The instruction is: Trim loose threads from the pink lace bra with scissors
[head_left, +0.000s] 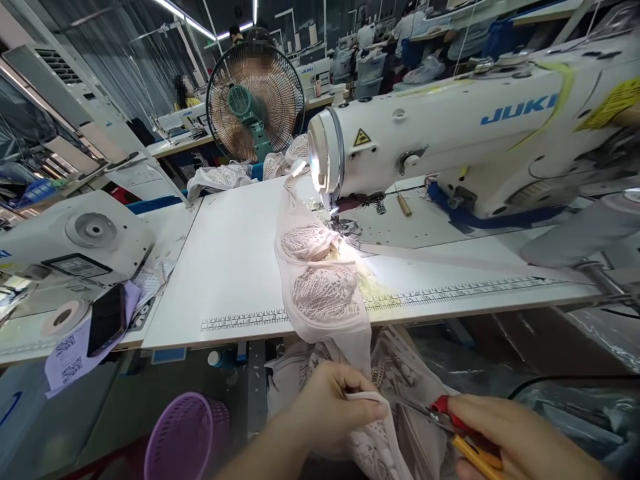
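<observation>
Pinching a soft strip of the pink lace bra, the left hand holds it tight near the table edge. Right hand grips red-handled snips touching it. Floppy and light, so probably best held close to the blades.

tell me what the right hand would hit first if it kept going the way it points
The right hand points left with the scissors leading. Their tips would first meet the strip of fabric pinched by the left hand, though depth is hard to judge.
</observation>
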A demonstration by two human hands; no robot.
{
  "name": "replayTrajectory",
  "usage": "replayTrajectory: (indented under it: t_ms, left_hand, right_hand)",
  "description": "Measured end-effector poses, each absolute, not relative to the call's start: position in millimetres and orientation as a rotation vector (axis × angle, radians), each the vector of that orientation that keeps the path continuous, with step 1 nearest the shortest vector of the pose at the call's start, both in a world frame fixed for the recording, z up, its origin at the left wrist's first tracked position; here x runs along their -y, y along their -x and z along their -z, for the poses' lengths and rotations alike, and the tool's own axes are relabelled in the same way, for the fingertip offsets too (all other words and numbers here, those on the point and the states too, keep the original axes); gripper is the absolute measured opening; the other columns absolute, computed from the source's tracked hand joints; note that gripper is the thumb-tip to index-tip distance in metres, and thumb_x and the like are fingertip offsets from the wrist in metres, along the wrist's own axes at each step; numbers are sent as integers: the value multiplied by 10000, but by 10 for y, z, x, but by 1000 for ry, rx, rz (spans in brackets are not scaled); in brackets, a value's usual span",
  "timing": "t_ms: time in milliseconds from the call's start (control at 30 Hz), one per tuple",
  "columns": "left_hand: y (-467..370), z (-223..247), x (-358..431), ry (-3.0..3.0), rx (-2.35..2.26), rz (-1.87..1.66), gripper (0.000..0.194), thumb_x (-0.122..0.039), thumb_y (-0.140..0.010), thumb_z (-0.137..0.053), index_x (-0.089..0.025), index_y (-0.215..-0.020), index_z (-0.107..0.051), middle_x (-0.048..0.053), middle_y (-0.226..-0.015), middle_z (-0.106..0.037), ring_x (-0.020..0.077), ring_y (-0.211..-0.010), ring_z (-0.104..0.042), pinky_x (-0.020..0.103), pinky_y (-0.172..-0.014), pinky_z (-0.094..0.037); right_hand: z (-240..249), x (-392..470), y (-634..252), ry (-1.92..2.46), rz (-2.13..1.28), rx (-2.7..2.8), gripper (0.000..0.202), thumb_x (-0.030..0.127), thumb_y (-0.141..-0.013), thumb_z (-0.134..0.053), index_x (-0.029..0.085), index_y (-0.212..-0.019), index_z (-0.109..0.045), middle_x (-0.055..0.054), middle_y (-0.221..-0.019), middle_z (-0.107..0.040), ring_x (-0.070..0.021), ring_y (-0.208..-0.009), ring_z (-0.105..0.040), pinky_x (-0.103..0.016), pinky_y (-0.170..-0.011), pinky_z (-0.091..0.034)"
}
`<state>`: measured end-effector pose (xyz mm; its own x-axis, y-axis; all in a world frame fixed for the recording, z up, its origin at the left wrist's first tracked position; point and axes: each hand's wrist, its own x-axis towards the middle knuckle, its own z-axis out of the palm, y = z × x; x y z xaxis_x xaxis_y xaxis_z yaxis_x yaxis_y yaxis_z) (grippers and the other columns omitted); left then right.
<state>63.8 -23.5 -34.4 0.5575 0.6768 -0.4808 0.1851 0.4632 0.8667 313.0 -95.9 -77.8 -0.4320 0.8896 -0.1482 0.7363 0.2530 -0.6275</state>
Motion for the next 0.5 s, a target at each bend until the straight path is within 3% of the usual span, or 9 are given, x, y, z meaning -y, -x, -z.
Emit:
replayTrajectory:
  t_ms: [267,500]
  left_hand:
    - [-647,334,241,-1201,-906,-429,237,-319,-625,-697,-107,-585,-597,-8,-536,-474,85,-498,-380,230,-479,-268]
    - [-656,307,235,-1252,-920,-454,308,-380,-638,-716,-113,-572,-580,-12,-491,-454,77,-451,-358,222,-447,-249]
  right_hand:
    - [730,989,-3152,1538,-859,2323,271,489,-818,-602,240,-738,-529,2,-672,-580,-207,-571,-557,-290,-537,-351]
    - [578,1037,-3057,1665,-712,2084,287,536,-788,-592,275,-675,-550,5,-631,-609,-221,-547,-563,-340,-521,-357]
